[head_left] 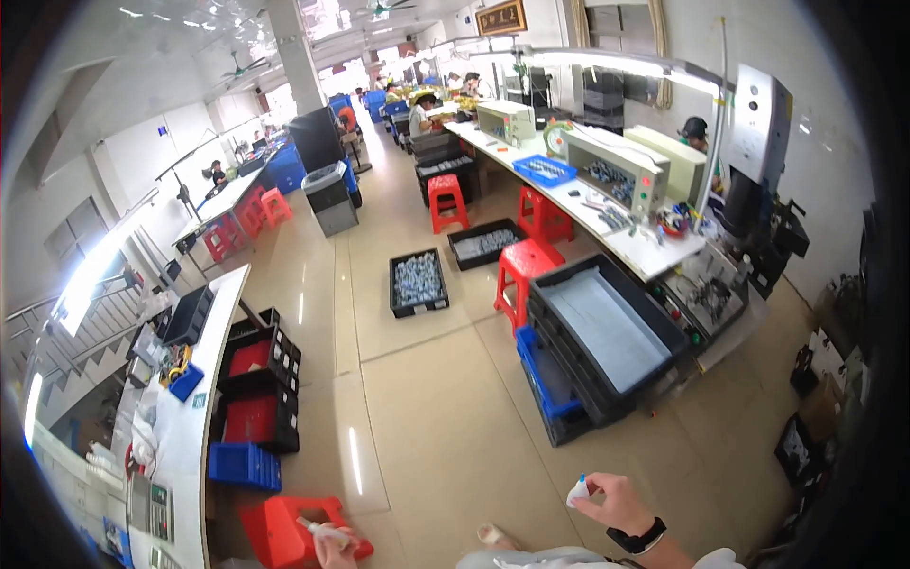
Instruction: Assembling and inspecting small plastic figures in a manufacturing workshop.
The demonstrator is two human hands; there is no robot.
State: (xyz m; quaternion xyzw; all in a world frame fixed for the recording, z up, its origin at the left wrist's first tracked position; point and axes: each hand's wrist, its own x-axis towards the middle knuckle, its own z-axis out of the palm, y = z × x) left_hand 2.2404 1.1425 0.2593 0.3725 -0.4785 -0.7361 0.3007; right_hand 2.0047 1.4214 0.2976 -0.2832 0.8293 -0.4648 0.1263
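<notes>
My right hand (614,503) is raised at the lower right, its fingers pinched on a small white piece with a blue tip (577,490). A black watch sits on that wrist. My left hand (334,547) shows only partly at the bottom edge, gripping a thin pale stick-like object (318,529) over a red plastic stool (284,529). My foot and knee show between the two hands, above the tan tiled floor.
Stacked black and blue crates (597,356) stand ahead right beside a red stool (524,270). A black tray of parts (418,283) lies on the floor. A white workbench (185,427) runs along the left with red and blue bins (251,417). Other people work at far benches.
</notes>
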